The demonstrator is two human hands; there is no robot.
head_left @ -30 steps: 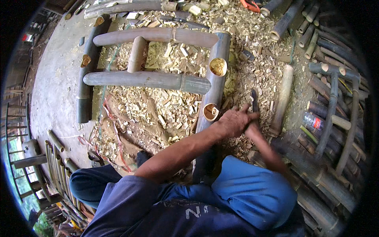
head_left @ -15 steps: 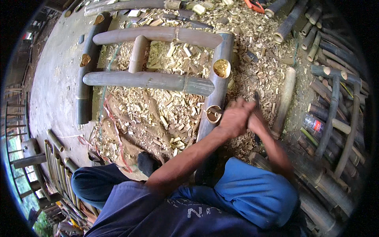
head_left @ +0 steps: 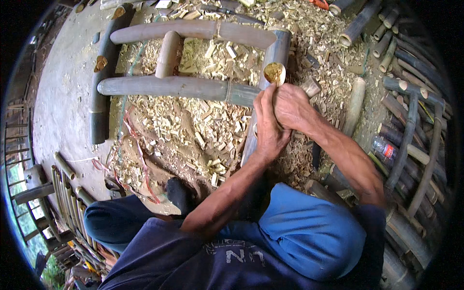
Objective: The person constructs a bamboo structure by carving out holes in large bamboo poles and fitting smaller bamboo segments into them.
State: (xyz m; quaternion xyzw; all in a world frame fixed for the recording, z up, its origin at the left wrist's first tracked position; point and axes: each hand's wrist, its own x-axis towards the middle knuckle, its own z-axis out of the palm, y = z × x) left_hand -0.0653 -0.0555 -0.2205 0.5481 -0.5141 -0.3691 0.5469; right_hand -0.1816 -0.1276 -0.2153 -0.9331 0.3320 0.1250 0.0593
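A: Bamboo frame (head_left: 193, 87): where, and heavy or light?

B: Laid out mostly to the left of its right-hand post (head_left: 279, 48), above scattered shavings (head_left: 222, 130). Probably more awkward than heavy: hollow-looking and stiff. Best lifted two-handed, by the right-hand post and by the left post (head_left: 101, 96), well apart from it.

A: And by the long rails (head_left: 169, 30)?

B: Both running left from the right-hand post. Smooth-skinned, so likely slippery under damp palms. Wrap fingers fully round, close to the joints.

A: By the short strut (head_left: 167, 53), then?

B: Well left of the right-hand post, between the rails. Perhaps too slight a handle; better left unloaded.

A: Grip at this moment?

B: Bunched together at the right-hand post: right hand (head_left: 294, 106) just to its right, left hand (head_left: 271, 128) pressed alongside and overlapping the near stretch. Hardly any gap between. Cannot tell about anything clasped inside.

A: Anything smaller?

B: Round socket (head_left: 274, 73) in the right-hand post, just beyond the fingertips. Thin-rimmed, so possibly prone to splitting; hold the uncut wall instead. Also a pale wooden piece (head_left: 311, 87), just right of the right-hand post, beside the right hand. Held or loose: unclear.
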